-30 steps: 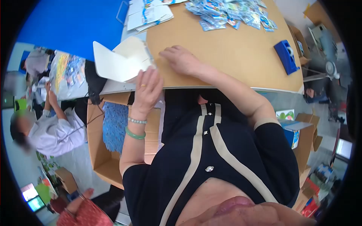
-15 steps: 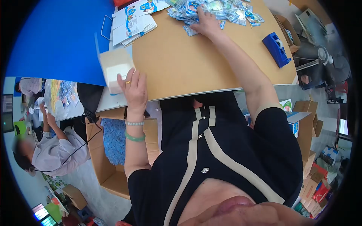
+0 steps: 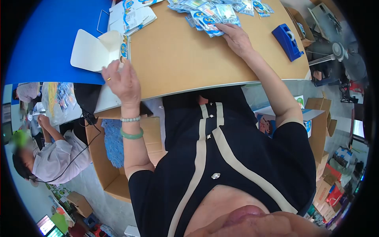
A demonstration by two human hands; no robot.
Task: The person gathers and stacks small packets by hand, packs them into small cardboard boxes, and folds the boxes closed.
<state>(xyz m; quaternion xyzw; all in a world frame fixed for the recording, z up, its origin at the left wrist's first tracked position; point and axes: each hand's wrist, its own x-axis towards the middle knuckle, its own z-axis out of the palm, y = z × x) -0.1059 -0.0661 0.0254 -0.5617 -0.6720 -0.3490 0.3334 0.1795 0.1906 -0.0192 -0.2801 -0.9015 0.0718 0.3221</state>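
A small white carton (image 3: pixel 103 48) stands open at the left of the table, its lid flap spread over the blue surface and its printed side facing right. My left hand (image 3: pixel 124 85) has its fingers curled at the carton's near edge; the exact grip is partly hidden. Across the table, my right hand (image 3: pixel 237 39) grips some blue-and-white sachets (image 3: pixel 206 21) at the near side of a loose pile, fingers over them. More sachets (image 3: pixel 227 12) lie behind. Flat folded cartons (image 3: pixel 134 17) are stacked at the upper left.
A blue tape dispenser (image 3: pixel 288 42) sits on the right of the tan table (image 3: pixel 177 59). The blue surface (image 3: pixel 47 43) adjoins it on the left. Below are an open cardboard box (image 3: pixel 114 183) and a blue fluffy item (image 3: pixel 113 142). Another person (image 3: pixel 61 156) sits at the left.
The carton has moved up and left and now shows its open inside. My left hand has shifted left; my right hand has come nearer and right, with sachets pulled toward me.
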